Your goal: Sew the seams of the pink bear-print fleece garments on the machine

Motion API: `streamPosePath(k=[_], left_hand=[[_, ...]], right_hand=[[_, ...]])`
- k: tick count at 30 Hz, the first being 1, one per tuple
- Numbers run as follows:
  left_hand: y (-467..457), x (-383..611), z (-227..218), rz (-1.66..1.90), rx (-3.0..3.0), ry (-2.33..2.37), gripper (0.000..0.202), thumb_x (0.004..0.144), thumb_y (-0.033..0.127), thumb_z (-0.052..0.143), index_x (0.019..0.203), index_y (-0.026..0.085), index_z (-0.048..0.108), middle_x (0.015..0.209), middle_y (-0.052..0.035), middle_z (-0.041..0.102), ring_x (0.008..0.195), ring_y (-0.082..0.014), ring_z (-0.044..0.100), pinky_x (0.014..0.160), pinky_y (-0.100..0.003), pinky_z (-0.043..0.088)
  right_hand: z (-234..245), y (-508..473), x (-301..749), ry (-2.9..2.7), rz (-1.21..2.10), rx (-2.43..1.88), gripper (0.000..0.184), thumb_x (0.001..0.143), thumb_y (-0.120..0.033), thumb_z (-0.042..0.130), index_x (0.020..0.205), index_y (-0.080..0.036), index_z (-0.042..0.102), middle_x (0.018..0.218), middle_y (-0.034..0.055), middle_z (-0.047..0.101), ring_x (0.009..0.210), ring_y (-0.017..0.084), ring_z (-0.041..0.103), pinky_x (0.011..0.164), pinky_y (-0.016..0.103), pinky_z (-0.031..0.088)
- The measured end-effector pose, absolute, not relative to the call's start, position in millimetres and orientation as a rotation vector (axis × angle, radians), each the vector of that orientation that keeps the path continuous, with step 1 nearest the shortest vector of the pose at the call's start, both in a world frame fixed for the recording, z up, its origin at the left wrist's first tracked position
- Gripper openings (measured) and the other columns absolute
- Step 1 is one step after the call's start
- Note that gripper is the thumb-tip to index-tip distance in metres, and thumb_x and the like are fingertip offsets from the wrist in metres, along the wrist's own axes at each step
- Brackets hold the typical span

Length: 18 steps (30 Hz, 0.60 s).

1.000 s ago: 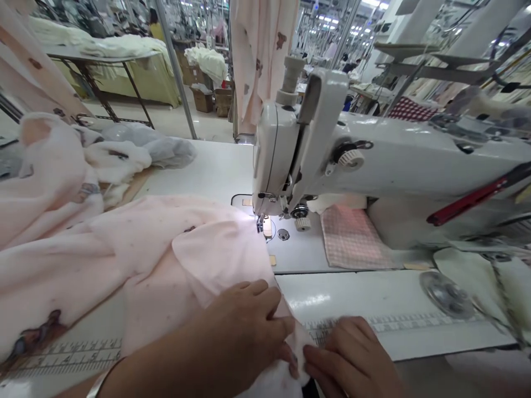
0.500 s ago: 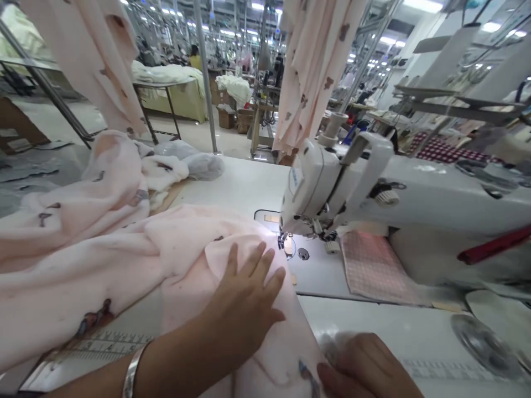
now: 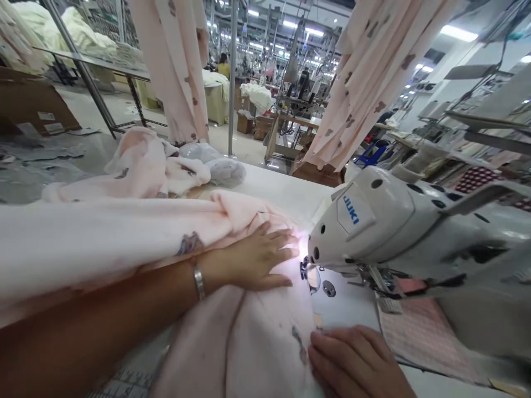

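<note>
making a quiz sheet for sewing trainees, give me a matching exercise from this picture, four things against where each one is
Things
1. left hand
2. right hand
3. bracelet
4. checked cloth

Places
a. under the arm of the sewing machine, right of the needle
b. flat on the pink fabric, just left of the needle
c. around the left wrist
d. at the near right edge of the pink fabric, lowest in the picture

Pairs: 1-b, 2-d, 3-c, 4-a
</note>
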<state>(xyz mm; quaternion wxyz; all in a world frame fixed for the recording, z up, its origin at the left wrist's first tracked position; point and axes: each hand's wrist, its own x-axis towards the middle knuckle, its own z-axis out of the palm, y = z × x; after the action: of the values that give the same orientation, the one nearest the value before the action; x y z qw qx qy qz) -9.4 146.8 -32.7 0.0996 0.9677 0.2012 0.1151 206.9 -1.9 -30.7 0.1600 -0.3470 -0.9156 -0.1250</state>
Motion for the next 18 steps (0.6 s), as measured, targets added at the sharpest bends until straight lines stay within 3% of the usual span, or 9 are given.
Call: streamPosePath(k=[5, 10, 15, 18], left_hand=[[191.4, 2.2, -40.4, 0.396, 2.940, 0.513, 0.053, 0.089, 0.048, 0.046, 0.131, 0.017, 0.041, 0.139, -0.0117, 0.039, 0.132, -0.0225, 0.029, 0.110, -0.040, 0.008], [232.8, 9.1, -43.8, 0.411, 3.042, 0.534, 0.050, 0.090, 0.044, 0.044, 0.129, 0.013, 0.044, 0.139, -0.0123, 0.040, 0.131, -0.0233, 0.029, 0.110, -0.036, 0.012], [211.6, 8.4, -39.4, 0.424, 3.036, 0.777, 0.047, 0.091, 0.042, 0.042, 0.128, 0.013, 0.046, 0.139, -0.0146, 0.039, 0.129, -0.0276, 0.031, 0.107, -0.047, 0.014], [147.8, 4.3, -36.0, 0.293, 2.977, 1.160, 0.054, 0.090, 0.043, 0.040, 0.131, 0.008, 0.041, 0.138, -0.0225, 0.036, 0.129, -0.0369, 0.029, 0.099, -0.060, 0.022]], right_hand=[[-33.7, 27.4, 203.7, -2.507, -0.172, -1.128, 0.018, 0.086, -0.014, 0.048, 0.094, -0.019, 0.063, 0.087, 0.0027, 0.064, 0.079, 0.015, 0.057, 0.071, 0.028, 0.042], [-45.9, 41.7, 206.8, -2.513, -0.308, -1.219, 0.022, 0.085, -0.015, 0.047, 0.103, -0.018, 0.060, 0.087, 0.0065, 0.061, 0.080, 0.020, 0.058, 0.067, 0.032, 0.046], [-43.3, 37.2, 203.8, -2.497, -0.162, -1.278, 0.017, 0.089, -0.020, 0.044, 0.100, -0.021, 0.057, 0.090, 0.0061, 0.061, 0.076, 0.018, 0.060, 0.067, 0.032, 0.049], [-31.8, 21.5, 203.2, -2.410, 0.042, -1.251, 0.010, 0.091, -0.023, 0.043, 0.094, -0.022, 0.052, 0.082, 0.0034, 0.060, 0.075, 0.015, 0.060, 0.064, 0.027, 0.050]])
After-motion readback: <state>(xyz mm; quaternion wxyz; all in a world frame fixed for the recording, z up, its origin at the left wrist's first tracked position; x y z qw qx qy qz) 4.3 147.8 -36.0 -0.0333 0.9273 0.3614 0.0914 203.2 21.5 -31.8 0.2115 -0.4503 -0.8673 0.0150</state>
